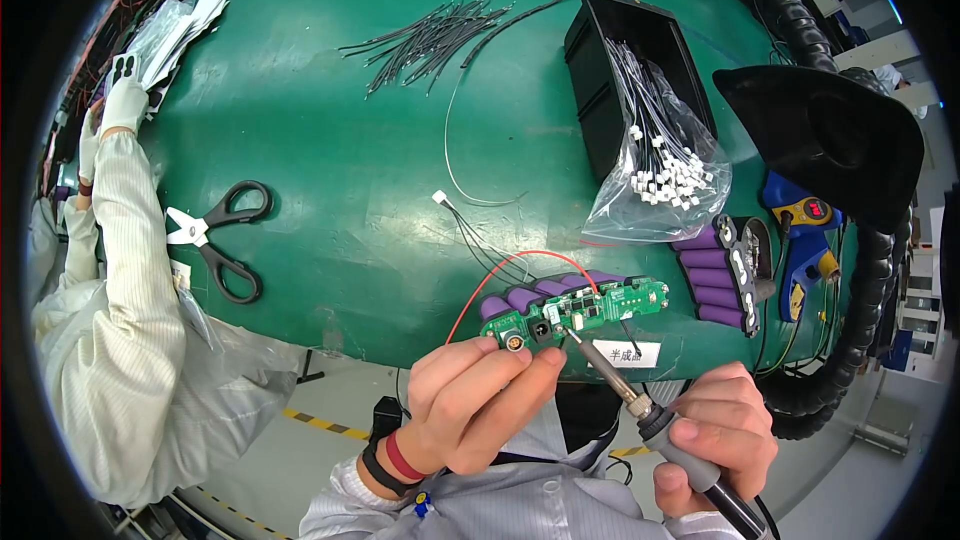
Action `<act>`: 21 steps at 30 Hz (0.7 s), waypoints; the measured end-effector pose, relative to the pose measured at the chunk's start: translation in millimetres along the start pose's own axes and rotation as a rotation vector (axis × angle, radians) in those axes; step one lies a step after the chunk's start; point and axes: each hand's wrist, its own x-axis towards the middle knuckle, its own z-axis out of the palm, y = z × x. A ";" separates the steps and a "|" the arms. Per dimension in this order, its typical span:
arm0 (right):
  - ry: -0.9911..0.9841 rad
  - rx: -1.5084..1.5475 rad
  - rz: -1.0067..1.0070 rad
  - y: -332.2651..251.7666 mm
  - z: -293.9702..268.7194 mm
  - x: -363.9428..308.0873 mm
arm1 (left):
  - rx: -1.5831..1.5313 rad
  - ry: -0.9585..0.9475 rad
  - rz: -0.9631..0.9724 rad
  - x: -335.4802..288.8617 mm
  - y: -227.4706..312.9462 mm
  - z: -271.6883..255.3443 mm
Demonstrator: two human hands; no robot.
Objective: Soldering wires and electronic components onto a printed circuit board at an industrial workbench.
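Observation:
A green circuit board [610,302] lies along a pack of purple battery cells [525,296] at the table's near edge. My left hand [480,405] is closed, fingertips pressed together against the board's near left side by a round metal connector [514,342]. What sits between those fingertips is hidden. A red wire [520,253] arches from the board down to this hand. My right hand [725,430] grips the grey handle of a soldering iron [615,377], its tip at the board's near edge, just right of my left fingertips. Thin black leads with a white plug [440,198] trail behind the pack.
A black bin [640,80] holds a clear bag of white-plugged wires [670,175]. Right stand another purple cell pack [715,280], a blue soldering station [800,215] and a black fume hood [825,140]. Black wires [435,40] and scissors [220,238] lie left of the bin; a co-worker's gloved hand [125,105] works far left.

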 end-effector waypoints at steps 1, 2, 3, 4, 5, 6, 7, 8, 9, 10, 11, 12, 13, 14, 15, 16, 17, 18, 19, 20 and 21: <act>-0.004 -0.003 -0.013 0.2 -0.4 0.5 | -0.001 -0.002 0.001 0.3 0.0 -0.2; -0.005 -0.002 -0.013 0.5 -0.6 0.7 | -0.002 -0.005 0.002 0.5 0.0 -0.4; -0.008 -0.010 -0.023 0.7 -0.8 0.8 | -0.001 -0.005 0.001 0.6 0.0 -0.3; -0.012 -0.018 -0.033 0.8 -1.0 0.9 | -0.004 -0.005 0.002 0.6 0.0 -0.2; -0.012 -0.018 -0.033 0.6 -1.0 1.3 | -0.008 -0.005 0.003 0.7 -0.1 -0.1; -0.009 -0.024 -0.038 0.2 -0.9 1.9 | -0.007 -0.005 0.002 0.7 -0.2 0.0; -0.006 -0.031 -0.043 0.0 -0.7 2.4 | -0.008 -0.001 0.002 0.7 -0.3 0.1; -0.007 -0.031 -0.043 0.1 -0.5 2.9 | -0.010 0.003 0.003 0.8 -0.4 0.4; -0.002 -0.034 -0.055 0.2 -0.4 3.5 | -0.011 0.003 0.003 1.2 -0.3 0.5; 0.003 -0.037 -0.068 0.5 -0.3 4.2 | -0.010 0.005 0.002 1.8 0.0 0.5; 0.002 -0.035 -0.068 0.6 -0.4 5.0 | -0.007 0.006 0.001 1.8 0.1 0.5; -0.004 -0.039 -0.072 0.3 -0.8 6.2 | -0.006 0.005 0.000 1.5 0.0 0.8; -0.011 -0.043 -0.076 0.1 -1.2 7.2 | -0.010 0.007 0.001 1.1 -0.2 1.2; -0.012 -0.043 -0.076 -0.1 -1.5 8.0 | -0.015 0.010 0.002 0.9 -0.3 1.2; -0.014 -0.044 -0.083 -0.2 -1.9 8.7 | -0.015 0.010 0.001 1.6 0.2 0.4; -0.016 -0.045 -0.089 -0.3 -2.4 9.4 | -0.015 -0.015 -0.005 3.0 0.8 -1.0; -0.018 -0.044 -0.090 -0.1 -2.9 10.3 | -0.013 -0.042 -0.010 3.3 1.2 -2.0; -0.027 -0.045 -0.091 0.0 -3.6 11.4 | -0.012 -0.042 -0.011 3.0 1.2 -2.1; -0.036 -0.045 -0.092 -0.1 -3.9 12.0 | -0.012 -0.043 -0.013 2.8 1.3 -1.9; -0.037 -0.046 -0.092 -0.6 -4.0 12.5 | -0.014 -0.043 -0.014 3.0 1.3 -1.6; -0.034 -0.047 -0.087 -1.2 -4.2 12.9 | -0.014 -0.042 -0.015 3.2 1.3 -1.4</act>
